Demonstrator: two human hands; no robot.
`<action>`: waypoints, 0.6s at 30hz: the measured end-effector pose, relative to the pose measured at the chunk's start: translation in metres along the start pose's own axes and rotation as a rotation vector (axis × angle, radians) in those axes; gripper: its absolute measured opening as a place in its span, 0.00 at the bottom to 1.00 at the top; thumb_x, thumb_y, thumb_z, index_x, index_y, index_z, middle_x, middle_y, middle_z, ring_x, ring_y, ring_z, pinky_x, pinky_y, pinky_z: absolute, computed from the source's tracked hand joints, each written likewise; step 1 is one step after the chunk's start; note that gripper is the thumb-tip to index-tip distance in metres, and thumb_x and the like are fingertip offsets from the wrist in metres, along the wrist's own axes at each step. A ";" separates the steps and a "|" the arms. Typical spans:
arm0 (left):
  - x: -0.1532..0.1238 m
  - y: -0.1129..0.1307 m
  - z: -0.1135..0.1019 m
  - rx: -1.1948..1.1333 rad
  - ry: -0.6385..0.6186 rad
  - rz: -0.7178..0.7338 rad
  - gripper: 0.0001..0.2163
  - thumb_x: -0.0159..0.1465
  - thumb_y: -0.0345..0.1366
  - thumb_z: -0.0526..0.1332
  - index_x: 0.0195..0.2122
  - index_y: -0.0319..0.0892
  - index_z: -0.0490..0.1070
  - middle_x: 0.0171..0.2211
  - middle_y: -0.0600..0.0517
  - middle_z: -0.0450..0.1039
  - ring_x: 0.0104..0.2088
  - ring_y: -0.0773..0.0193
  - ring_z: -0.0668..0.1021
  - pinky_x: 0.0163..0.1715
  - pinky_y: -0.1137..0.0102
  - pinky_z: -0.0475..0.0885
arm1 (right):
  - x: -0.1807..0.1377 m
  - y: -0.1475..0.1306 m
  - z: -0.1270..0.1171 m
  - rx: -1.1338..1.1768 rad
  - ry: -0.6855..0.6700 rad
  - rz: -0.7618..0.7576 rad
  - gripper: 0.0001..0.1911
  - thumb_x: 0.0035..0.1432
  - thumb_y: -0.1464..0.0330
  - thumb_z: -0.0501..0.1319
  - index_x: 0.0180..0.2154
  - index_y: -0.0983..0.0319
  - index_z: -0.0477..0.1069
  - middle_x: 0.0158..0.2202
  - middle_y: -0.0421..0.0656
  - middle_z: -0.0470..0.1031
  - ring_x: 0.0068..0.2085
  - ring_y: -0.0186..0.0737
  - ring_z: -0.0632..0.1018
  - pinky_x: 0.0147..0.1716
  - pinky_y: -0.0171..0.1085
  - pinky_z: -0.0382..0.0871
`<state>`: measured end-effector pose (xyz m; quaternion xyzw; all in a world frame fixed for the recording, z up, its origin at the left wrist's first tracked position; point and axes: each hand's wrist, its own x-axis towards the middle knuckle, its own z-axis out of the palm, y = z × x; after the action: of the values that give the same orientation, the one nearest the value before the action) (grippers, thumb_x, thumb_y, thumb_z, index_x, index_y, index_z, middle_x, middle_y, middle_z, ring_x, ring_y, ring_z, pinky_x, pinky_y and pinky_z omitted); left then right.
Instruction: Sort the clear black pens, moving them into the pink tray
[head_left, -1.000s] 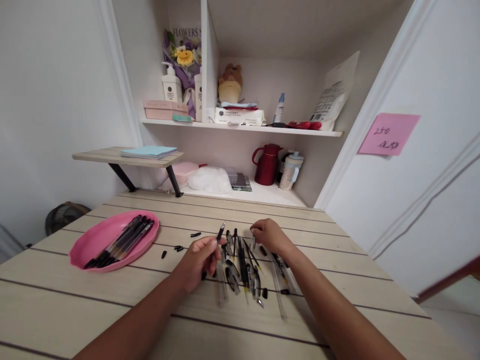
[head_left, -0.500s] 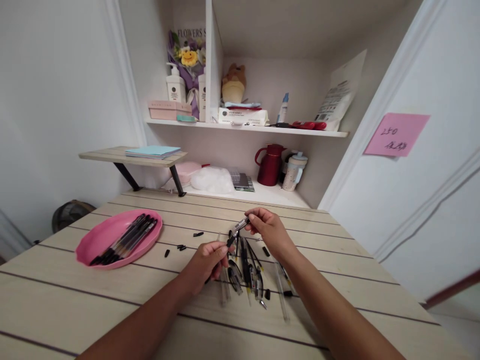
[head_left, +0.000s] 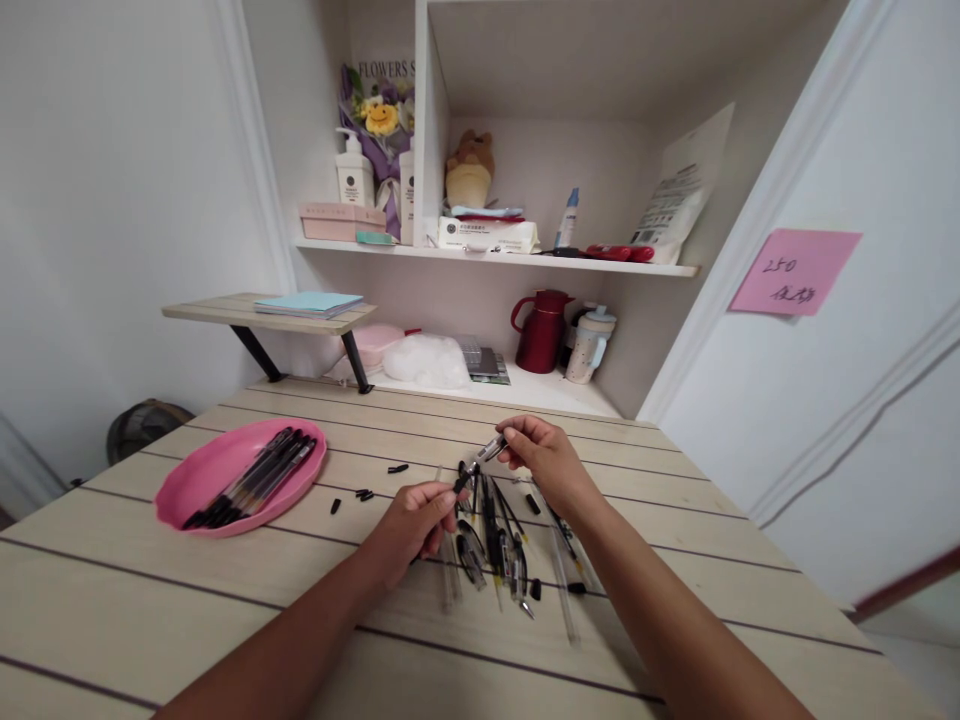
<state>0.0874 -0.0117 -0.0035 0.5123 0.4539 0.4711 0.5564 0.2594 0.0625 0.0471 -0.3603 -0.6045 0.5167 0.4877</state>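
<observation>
My left hand is closed round a thin black pen refill that points up and to the right. My right hand pinches a short clear pen part just above it, its lower end right by the refill's tip. Both hands hover over a scatter of loose pen parts on the wooden table: clear barrels, black refills and caps. To the left sits a pink tray holding several assembled black pens. A few small black caps lie between the tray and my hands.
A small raised wooden shelf with a blue notebook stands at the back left. Behind the table a niche holds a red jug, a cup, bottles and packets. A pink sticky note is on the right wall.
My right hand lifted a clear pen part off the pile and brought it up to the tip of the refill in my left hand. The camera shifted slightly.
</observation>
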 end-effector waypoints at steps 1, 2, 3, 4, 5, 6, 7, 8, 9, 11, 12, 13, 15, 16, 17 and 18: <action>0.000 0.000 0.000 0.002 -0.002 -0.002 0.15 0.55 0.44 0.56 0.34 0.36 0.70 0.20 0.55 0.65 0.12 0.76 0.60 0.11 0.78 0.51 | -0.001 0.001 0.001 -0.012 -0.026 0.008 0.13 0.45 0.61 0.60 0.31 0.64 0.67 0.21 0.38 0.69 0.21 0.29 0.69 0.19 0.30 0.60; 0.000 0.000 0.000 0.004 -0.002 -0.004 0.15 0.55 0.44 0.56 0.35 0.36 0.70 0.19 0.55 0.65 0.12 0.76 0.60 0.11 0.78 0.51 | -0.001 0.002 0.003 -0.029 -0.056 0.015 0.13 0.46 0.62 0.59 0.31 0.65 0.68 0.20 0.37 0.68 0.20 0.28 0.68 0.19 0.29 0.59; 0.000 0.000 0.000 0.006 -0.001 -0.004 0.16 0.55 0.44 0.56 0.36 0.36 0.70 0.20 0.55 0.65 0.13 0.76 0.60 0.11 0.78 0.51 | -0.002 0.004 0.005 -0.048 -0.086 0.021 0.13 0.46 0.62 0.59 0.31 0.65 0.68 0.18 0.36 0.67 0.19 0.28 0.67 0.19 0.29 0.59; -0.001 -0.001 0.000 0.007 0.003 -0.005 0.16 0.55 0.44 0.56 0.37 0.36 0.70 0.20 0.55 0.65 0.13 0.76 0.61 0.11 0.78 0.51 | -0.003 0.005 0.006 -0.066 -0.114 0.025 0.12 0.47 0.62 0.59 0.31 0.65 0.68 0.17 0.36 0.67 0.19 0.28 0.67 0.19 0.29 0.59; -0.001 -0.001 0.000 0.006 0.008 -0.006 0.16 0.55 0.43 0.56 0.37 0.36 0.70 0.20 0.55 0.65 0.13 0.76 0.61 0.11 0.78 0.51 | -0.004 0.005 0.008 -0.080 -0.136 0.029 0.12 0.47 0.62 0.59 0.30 0.65 0.68 0.17 0.35 0.66 0.18 0.28 0.66 0.19 0.29 0.59; -0.001 -0.002 0.000 0.003 0.015 -0.009 0.15 0.55 0.43 0.56 0.37 0.36 0.70 0.20 0.55 0.65 0.13 0.76 0.61 0.11 0.78 0.52 | -0.005 0.006 0.009 -0.087 -0.151 0.031 0.12 0.47 0.62 0.59 0.30 0.65 0.68 0.17 0.35 0.66 0.18 0.28 0.66 0.19 0.29 0.59; -0.001 -0.002 0.000 -0.001 0.019 -0.014 0.15 0.55 0.42 0.56 0.37 0.36 0.70 0.20 0.55 0.65 0.13 0.76 0.61 0.11 0.78 0.52 | -0.006 0.006 0.010 -0.088 -0.159 0.033 0.12 0.46 0.62 0.59 0.30 0.65 0.68 0.17 0.35 0.66 0.18 0.28 0.66 0.19 0.29 0.59; -0.001 -0.002 -0.001 -0.007 0.021 -0.018 0.14 0.55 0.41 0.56 0.37 0.36 0.70 0.20 0.54 0.66 0.13 0.76 0.61 0.12 0.78 0.52 | -0.007 0.005 0.010 -0.084 -0.166 0.037 0.12 0.46 0.62 0.59 0.30 0.65 0.68 0.18 0.36 0.67 0.19 0.28 0.67 0.19 0.29 0.59; -0.001 -0.002 -0.001 -0.015 0.019 -0.021 0.14 0.55 0.40 0.56 0.36 0.36 0.70 0.21 0.54 0.66 0.13 0.76 0.61 0.12 0.78 0.52 | -0.007 0.004 0.010 -0.077 -0.176 0.041 0.12 0.46 0.63 0.60 0.30 0.65 0.68 0.19 0.36 0.67 0.19 0.28 0.67 0.19 0.29 0.60; -0.001 -0.002 -0.001 -0.031 0.008 -0.017 0.12 0.55 0.39 0.57 0.35 0.36 0.71 0.21 0.54 0.67 0.14 0.76 0.62 0.12 0.78 0.52 | -0.009 0.003 0.010 -0.061 -0.197 0.052 0.12 0.44 0.63 0.61 0.31 0.64 0.68 0.20 0.36 0.68 0.20 0.28 0.67 0.20 0.29 0.60; -0.001 -0.002 -0.001 -0.037 0.000 -0.009 0.11 0.54 0.38 0.57 0.33 0.36 0.71 0.21 0.54 0.67 0.14 0.76 0.62 0.12 0.78 0.52 | -0.009 0.003 0.011 -0.057 -0.211 0.060 0.12 0.44 0.64 0.61 0.32 0.64 0.68 0.21 0.36 0.68 0.20 0.27 0.67 0.20 0.29 0.60; -0.001 -0.002 -0.001 -0.042 -0.009 0.000 0.10 0.54 0.38 0.57 0.31 0.36 0.71 0.21 0.54 0.66 0.14 0.76 0.62 0.12 0.78 0.52 | -0.010 0.003 0.011 -0.056 -0.228 0.070 0.12 0.44 0.64 0.61 0.32 0.63 0.68 0.22 0.36 0.69 0.20 0.27 0.68 0.21 0.29 0.61; -0.002 -0.002 0.000 -0.045 -0.025 0.019 0.10 0.54 0.38 0.57 0.27 0.36 0.71 0.19 0.55 0.65 0.14 0.75 0.61 0.13 0.78 0.52 | -0.011 0.003 0.012 -0.061 -0.266 0.083 0.11 0.45 0.64 0.61 0.31 0.63 0.69 0.23 0.37 0.69 0.20 0.27 0.68 0.22 0.29 0.62; -0.002 -0.001 0.000 -0.045 -0.030 0.028 0.10 0.54 0.39 0.57 0.26 0.35 0.71 0.17 0.55 0.64 0.14 0.75 0.61 0.13 0.78 0.52 | -0.012 0.003 0.012 -0.068 -0.285 0.084 0.11 0.45 0.64 0.60 0.31 0.63 0.69 0.23 0.37 0.69 0.21 0.27 0.68 0.22 0.29 0.62; -0.002 -0.001 0.000 -0.045 -0.034 0.035 0.11 0.54 0.39 0.57 0.25 0.36 0.71 0.16 0.56 0.63 0.14 0.75 0.61 0.13 0.77 0.52 | -0.013 0.003 0.013 -0.078 -0.300 0.083 0.10 0.46 0.64 0.60 0.32 0.63 0.69 0.23 0.37 0.69 0.21 0.27 0.68 0.22 0.29 0.62; -0.003 -0.001 0.001 -0.043 -0.036 0.041 0.11 0.54 0.40 0.58 0.25 0.36 0.70 0.14 0.56 0.62 0.13 0.75 0.60 0.13 0.77 0.52 | -0.013 0.004 0.014 -0.093 -0.311 0.079 0.11 0.47 0.64 0.59 0.32 0.64 0.69 0.23 0.37 0.69 0.21 0.28 0.68 0.22 0.29 0.62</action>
<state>0.0876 -0.0144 -0.0040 0.5178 0.4230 0.4827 0.5656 0.2495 0.0471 0.0409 -0.3218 -0.6811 0.5566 0.3503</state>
